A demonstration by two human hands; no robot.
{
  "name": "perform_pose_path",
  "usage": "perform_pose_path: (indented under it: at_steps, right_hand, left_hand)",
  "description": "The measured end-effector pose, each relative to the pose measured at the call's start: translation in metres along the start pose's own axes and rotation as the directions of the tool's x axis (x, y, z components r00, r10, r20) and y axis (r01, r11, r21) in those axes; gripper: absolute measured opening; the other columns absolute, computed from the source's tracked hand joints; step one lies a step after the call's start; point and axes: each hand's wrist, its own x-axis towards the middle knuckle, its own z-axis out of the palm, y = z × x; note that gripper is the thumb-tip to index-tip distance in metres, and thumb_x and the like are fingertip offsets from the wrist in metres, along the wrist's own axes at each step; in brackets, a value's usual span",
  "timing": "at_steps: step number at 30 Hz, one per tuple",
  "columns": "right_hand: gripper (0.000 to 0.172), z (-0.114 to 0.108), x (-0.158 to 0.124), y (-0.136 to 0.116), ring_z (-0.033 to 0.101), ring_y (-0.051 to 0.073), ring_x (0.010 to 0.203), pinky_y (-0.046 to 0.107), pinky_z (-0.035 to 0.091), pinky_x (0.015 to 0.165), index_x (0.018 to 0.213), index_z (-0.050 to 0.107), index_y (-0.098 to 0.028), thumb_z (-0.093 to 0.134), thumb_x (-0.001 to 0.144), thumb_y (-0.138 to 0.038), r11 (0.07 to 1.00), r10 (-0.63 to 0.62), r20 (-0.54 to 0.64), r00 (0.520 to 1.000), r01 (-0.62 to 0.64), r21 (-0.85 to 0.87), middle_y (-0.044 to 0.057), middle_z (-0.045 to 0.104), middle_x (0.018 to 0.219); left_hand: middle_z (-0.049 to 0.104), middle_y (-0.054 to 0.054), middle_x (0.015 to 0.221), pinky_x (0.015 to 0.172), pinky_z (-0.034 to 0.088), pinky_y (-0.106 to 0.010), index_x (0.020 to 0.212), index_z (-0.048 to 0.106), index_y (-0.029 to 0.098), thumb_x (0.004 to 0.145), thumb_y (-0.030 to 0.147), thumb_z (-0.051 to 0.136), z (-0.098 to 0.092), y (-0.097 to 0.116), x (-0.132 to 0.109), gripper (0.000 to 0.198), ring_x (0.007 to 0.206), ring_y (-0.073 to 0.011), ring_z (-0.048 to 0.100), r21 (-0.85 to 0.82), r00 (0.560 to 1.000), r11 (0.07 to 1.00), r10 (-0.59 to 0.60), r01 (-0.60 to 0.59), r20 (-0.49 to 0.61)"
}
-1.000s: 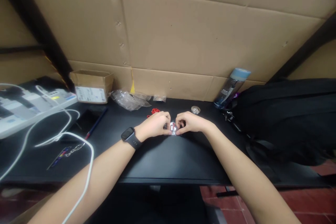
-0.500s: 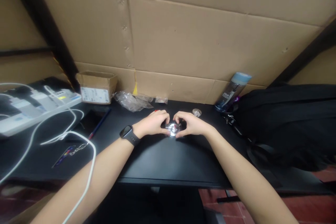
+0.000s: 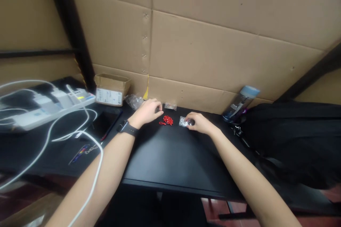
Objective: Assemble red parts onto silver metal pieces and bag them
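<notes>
On the black desk my right hand [image 3: 199,122] is closed on a small clear plastic bag [image 3: 183,121]. The bag looks shiny and crinkled; a dark patch shows between my fingers, and I cannot make out what it is. My left hand [image 3: 149,112] hovers beside a larger crumpled clear bag [image 3: 134,101], partly covering it. Its fingers are curled, with a gap to the thumb and nothing visible held. Between my hands lies a bundle of red cords [image 3: 168,120] with a loop sticking out to the left.
A small cardboard box [image 3: 111,90] stands at the back left, near a power strip [image 3: 34,116] with white cables. A tablet-like dark slab [image 3: 105,125] lies left. A blue-capped bottle [image 3: 241,103] leans at right, beside a black bag [image 3: 293,142]. Another small packet [image 3: 170,106] lies at the back.
My hands have moved apart from around the shiny plastic bag. The right has shifted right with the small bag, the left up and left. The red cords are now uncovered. The view has shifted.
</notes>
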Motion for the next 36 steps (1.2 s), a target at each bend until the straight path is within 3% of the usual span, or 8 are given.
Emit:
perform_pose_path:
  at_steps: [3,7,11,16,20,24,27,36]
  right_hand:
    - [0.026,0.001,0.032,0.022,0.07,0.028,0.103,0.041,0.048,0.094,0.104,0.077,-0.023,0.077,0.078,-0.021,0.991,0.097,-0.014,0.995,-0.098,-0.09,0.008,0.077,0.109]
    - [0.025,0.008,0.069,0.032,0.07,0.028,0.104,0.039,0.049,0.095,0.103,0.077,-0.021,0.073,0.08,-0.012,0.993,0.076,-0.049,0.996,-0.079,-0.082,0.01,0.078,0.109]
    - [0.027,0.009,0.079,0.033,0.066,0.026,0.113,0.04,0.046,0.102,0.107,0.076,-0.02,0.063,0.087,-0.01,0.996,0.077,-0.178,0.981,-0.085,-0.041,0.009,0.076,0.117]
    - [0.031,-0.012,0.041,0.056,0.07,0.024,0.103,0.038,0.052,0.097,0.109,0.076,-0.019,0.052,0.09,-0.012,0.983,0.183,-0.279,0.943,-0.174,0.055,0.01,0.076,0.112]
    - [0.025,-0.021,-0.015,0.079,0.074,0.026,0.094,0.041,0.057,0.091,0.108,0.076,-0.022,0.066,0.086,-0.028,0.962,0.266,-0.208,0.941,-0.245,0.123,0.008,0.079,0.102]
    - [0.047,-0.013,-0.054,0.093,0.071,0.028,0.107,0.042,0.056,0.096,0.121,0.071,-0.021,0.076,0.078,-0.038,0.93,0.285,-0.104,0.953,-0.248,0.272,0.009,0.076,0.117]
    - [0.048,-0.006,-0.06,0.098,0.073,0.026,0.104,0.042,0.056,0.097,0.123,0.069,-0.021,0.075,0.077,-0.036,0.915,0.285,-0.088,0.954,-0.244,0.32,0.009,0.076,0.116]
    - [0.035,-0.003,-0.054,0.1,0.073,0.025,0.096,0.04,0.056,0.091,0.112,0.073,-0.022,0.073,0.08,-0.034,0.945,0.263,-0.148,0.953,-0.224,0.24,0.007,0.078,0.106]
  left_hand:
    - [0.066,-0.007,0.094,0.091,0.047,-0.038,0.088,0.068,0.02,0.09,0.032,0.065,0.005,-0.005,0.0,0.013,0.096,-0.0249,0.063,0.018,1.0,1.0,-0.018,0.018,0.002]
    - [0.066,-0.007,0.093,0.091,0.048,-0.037,0.087,0.069,0.02,0.09,0.029,0.064,0.008,-0.003,-0.002,0.011,0.096,-0.0241,0.064,0.012,1.0,1.0,-0.02,0.021,-0.018]
    - [0.066,-0.007,0.093,0.091,0.049,-0.037,0.086,0.069,0.02,0.09,0.028,0.064,0.007,-0.002,-0.002,0.011,0.096,-0.0237,0.065,-0.012,0.999,1.0,-0.021,0.02,-0.026]
    - [0.067,-0.007,0.092,0.089,0.05,-0.036,0.087,0.07,0.02,0.09,0.028,0.063,0.01,0.001,-0.001,0.011,0.093,-0.0233,0.065,-0.03,1.0,1.0,-0.001,0.001,0.002]
    - [0.067,-0.007,0.094,0.087,0.05,-0.034,0.092,0.07,0.02,0.091,0.026,0.06,0.015,0.01,-0.001,0.012,0.093,-0.0222,0.065,-0.054,0.999,0.998,0.041,-0.039,0.027]
    - [0.066,-0.007,0.095,0.088,0.05,-0.034,0.092,0.07,0.02,0.092,0.025,0.059,0.019,0.023,-0.001,0.011,0.093,-0.0217,0.065,-0.091,0.995,0.992,0.087,-0.082,0.053]
    - [0.066,-0.007,0.094,0.088,0.05,-0.033,0.091,0.069,0.02,0.092,0.025,0.059,0.021,0.031,-0.001,0.011,0.092,-0.0214,0.064,-0.127,0.992,0.987,0.103,-0.093,0.07]
    - [0.067,-0.006,0.095,0.087,0.05,-0.034,0.091,0.069,0.02,0.093,0.027,0.059,0.022,0.033,-0.001,0.013,0.091,-0.0215,0.064,-0.131,0.988,0.986,0.12,-0.106,0.098]
